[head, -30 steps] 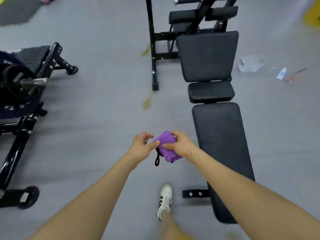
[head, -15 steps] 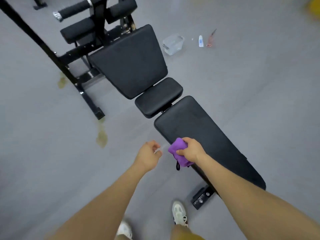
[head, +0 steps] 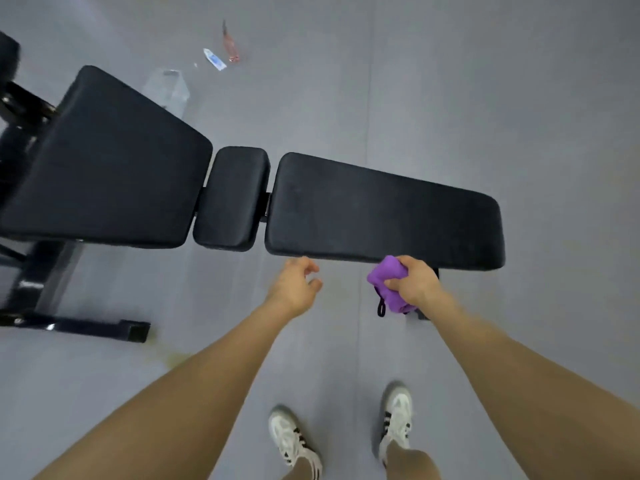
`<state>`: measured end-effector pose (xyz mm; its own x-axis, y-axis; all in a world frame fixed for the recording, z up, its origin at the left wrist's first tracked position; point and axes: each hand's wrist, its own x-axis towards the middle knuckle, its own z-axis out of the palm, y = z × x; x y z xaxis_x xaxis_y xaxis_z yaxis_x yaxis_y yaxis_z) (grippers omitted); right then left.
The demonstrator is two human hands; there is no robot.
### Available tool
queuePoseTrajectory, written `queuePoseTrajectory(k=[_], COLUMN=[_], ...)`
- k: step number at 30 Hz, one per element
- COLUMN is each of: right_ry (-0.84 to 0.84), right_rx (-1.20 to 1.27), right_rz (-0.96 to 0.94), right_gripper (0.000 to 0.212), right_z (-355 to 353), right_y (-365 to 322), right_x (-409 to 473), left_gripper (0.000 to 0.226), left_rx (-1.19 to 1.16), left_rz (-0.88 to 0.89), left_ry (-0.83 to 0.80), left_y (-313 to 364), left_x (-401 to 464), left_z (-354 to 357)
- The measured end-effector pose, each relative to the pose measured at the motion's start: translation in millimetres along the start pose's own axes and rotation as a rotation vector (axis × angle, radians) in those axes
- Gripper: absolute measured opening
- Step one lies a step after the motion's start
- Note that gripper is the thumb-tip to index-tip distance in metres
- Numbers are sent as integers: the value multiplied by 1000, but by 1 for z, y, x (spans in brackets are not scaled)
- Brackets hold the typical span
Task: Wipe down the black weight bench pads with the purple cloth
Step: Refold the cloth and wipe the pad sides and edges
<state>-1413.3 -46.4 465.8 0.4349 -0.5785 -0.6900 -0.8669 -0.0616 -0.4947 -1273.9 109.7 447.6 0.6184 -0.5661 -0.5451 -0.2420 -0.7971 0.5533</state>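
Left hand [head: 294, 285] released cloth [head: 389, 285] — empty

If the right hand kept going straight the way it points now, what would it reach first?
Most likely the near edge of the long black bench pad: the right hand, gripping the bunched purple cloth, sits just short of it. Height above it is unclear.

The bench has 3 black pads in a row: a wide back pad [head: 104, 168] at the left, a small middle pad [head: 231, 199], and a long seat pad [head: 384, 213] at the right, with narrow gaps between them. The purple cloth [head: 388, 282], bunched up with a black loop hanging below, sits at the long pad's near edge, held in the right hand [head: 414, 282].
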Motion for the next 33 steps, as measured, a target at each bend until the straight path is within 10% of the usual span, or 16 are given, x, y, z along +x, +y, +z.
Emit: queuePoseTrajectory(k=[19,33], right_ry=[322,1244], right_rx=[694,590], right_rz=[-10,-330], right_gripper=[4,32], right_z=[114,168], right_y=[142,190], right_x=[111,255], left_gripper=[33,38], left_rx=[218,431], left_rz=[445,1040], left_ry=[183,759], left_y=[-57,-101], left_x=[125,234], left_z=[150,209])
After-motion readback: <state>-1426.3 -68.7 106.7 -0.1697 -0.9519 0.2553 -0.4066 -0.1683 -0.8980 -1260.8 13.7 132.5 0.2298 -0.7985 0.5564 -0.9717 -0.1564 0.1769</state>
